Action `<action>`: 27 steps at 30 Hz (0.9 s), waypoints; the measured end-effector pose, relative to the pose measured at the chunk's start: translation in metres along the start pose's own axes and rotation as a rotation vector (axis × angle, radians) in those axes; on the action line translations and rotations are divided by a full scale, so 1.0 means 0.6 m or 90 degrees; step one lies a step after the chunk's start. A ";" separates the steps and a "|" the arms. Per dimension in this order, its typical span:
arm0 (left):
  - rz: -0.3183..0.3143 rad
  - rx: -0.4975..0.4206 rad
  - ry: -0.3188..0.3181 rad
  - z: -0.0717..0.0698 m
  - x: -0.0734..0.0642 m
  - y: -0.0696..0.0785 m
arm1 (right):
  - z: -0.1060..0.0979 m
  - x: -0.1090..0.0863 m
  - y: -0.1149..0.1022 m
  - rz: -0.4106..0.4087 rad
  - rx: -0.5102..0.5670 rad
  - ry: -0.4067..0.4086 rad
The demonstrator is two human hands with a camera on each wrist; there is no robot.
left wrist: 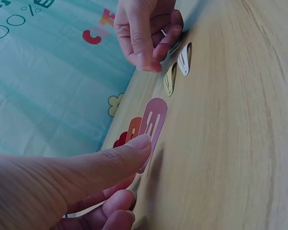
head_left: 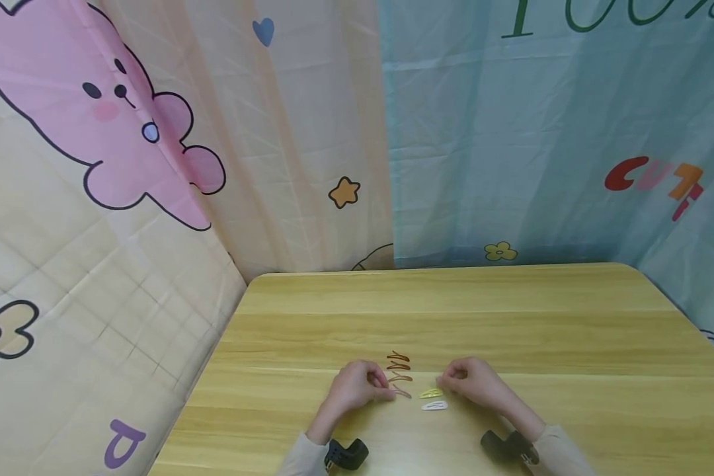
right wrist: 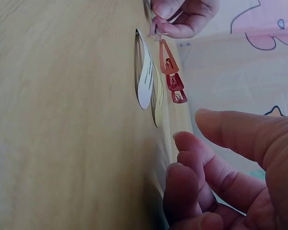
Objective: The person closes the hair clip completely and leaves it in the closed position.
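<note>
My left hand pinches a pink snap hair clip at one end, between thumb and fingers. Beyond it an orange hair clip and two dark red hair clips stand in a column, their arms sprung apart in the head view. To the right lie a yellow hair clip and a white hair clip, side by side on the table. Just beyond the yellow one hovers my right hand, fingers loosely bent, thumb apart from the fingertips, holding nothing.
The clips lie on a wood-grain table with rounded far corners. Printed curtains hang behind its far edge and along the left side. A dark wrist camera is strapped below each hand.
</note>
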State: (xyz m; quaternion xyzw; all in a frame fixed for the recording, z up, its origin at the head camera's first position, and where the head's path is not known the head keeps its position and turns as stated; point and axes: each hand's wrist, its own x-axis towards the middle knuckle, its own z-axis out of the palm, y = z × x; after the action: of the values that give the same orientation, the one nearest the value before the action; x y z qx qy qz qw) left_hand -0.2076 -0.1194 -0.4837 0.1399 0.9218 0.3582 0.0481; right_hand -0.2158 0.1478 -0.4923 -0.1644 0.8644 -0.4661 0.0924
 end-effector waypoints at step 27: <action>0.020 0.022 0.014 0.010 -0.001 0.003 | -0.005 0.002 -0.003 0.034 0.115 -0.042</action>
State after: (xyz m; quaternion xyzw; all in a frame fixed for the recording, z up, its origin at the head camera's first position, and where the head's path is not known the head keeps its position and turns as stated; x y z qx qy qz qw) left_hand -0.2058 -0.1143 -0.4868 0.1513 0.9261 0.3443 0.0302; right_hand -0.2173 0.1489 -0.4890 -0.1474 0.8192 -0.5341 0.1480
